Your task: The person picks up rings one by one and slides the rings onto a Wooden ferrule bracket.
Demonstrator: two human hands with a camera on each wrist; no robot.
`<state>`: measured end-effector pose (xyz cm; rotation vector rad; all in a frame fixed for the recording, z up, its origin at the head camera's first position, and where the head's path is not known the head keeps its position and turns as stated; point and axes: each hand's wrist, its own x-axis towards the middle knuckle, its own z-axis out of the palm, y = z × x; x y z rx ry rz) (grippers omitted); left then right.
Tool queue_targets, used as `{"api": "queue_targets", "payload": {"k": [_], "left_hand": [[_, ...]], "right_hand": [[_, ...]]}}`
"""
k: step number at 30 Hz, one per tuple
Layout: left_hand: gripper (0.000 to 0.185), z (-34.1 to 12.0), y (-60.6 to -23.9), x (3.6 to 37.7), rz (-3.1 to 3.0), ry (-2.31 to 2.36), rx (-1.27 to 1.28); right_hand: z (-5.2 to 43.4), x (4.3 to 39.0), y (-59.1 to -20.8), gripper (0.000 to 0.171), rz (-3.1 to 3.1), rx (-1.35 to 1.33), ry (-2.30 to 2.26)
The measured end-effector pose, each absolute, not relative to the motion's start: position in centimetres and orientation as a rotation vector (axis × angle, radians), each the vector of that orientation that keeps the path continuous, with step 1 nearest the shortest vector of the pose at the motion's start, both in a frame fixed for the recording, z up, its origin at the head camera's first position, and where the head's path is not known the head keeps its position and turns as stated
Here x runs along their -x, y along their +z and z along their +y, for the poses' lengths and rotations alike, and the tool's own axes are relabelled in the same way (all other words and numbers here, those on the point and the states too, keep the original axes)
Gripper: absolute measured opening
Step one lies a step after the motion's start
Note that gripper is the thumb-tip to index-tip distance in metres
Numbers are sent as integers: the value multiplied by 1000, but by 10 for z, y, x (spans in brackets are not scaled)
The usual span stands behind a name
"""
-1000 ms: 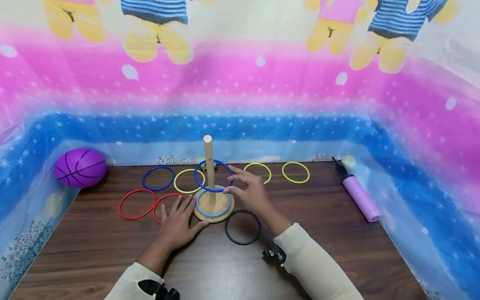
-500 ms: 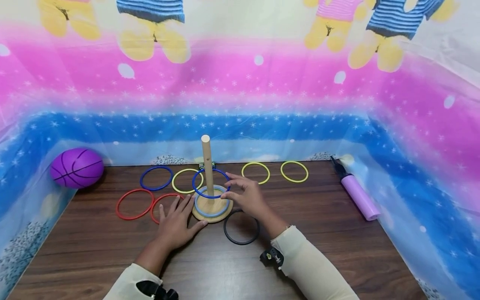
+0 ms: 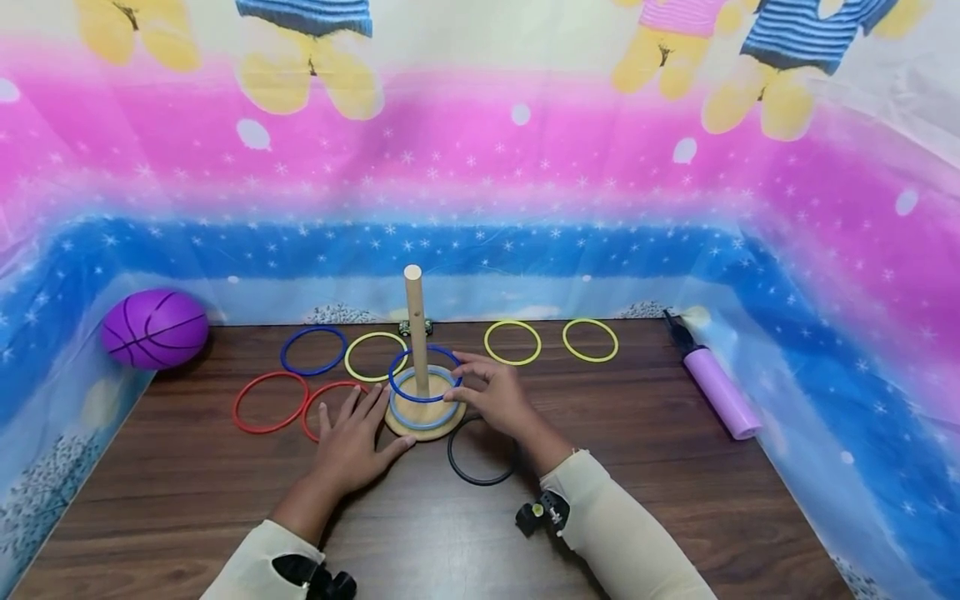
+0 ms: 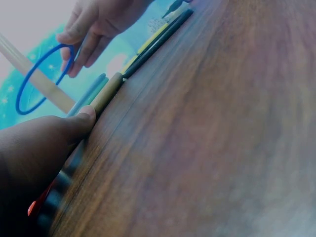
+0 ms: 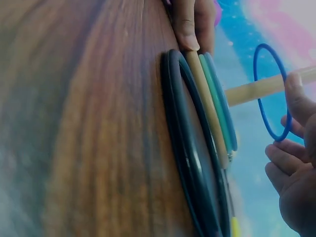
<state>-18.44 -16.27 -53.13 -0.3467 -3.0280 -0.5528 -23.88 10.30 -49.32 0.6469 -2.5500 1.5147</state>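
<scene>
Blue ring is lower round the peg, pinched in right hand; left hand spread, thumb touching base, fingertip contact unclear.

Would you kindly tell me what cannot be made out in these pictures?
Head view: red ring nearest the wooden post, partly hidden by left hand.
Head view: small object behind that post, partly covered, too small to name.
Right wrist view: black ring, cut off by the bottom edge.
Right wrist view: right hand, cut off by right edge.
</scene>
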Motion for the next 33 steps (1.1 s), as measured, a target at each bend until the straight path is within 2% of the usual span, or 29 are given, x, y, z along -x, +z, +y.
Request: {"api": "queue_targets", "payload": {"k": [19, 33], "left_hand": [[96, -162, -529, 182, -3026, -554, 343], [97, -162, -530, 183, -3025, -548, 343]], "right_hand": [[106, 246, -518, 30, -2570, -857, 1313], [106, 243, -518, 30, -2666, -822, 1197]]}}
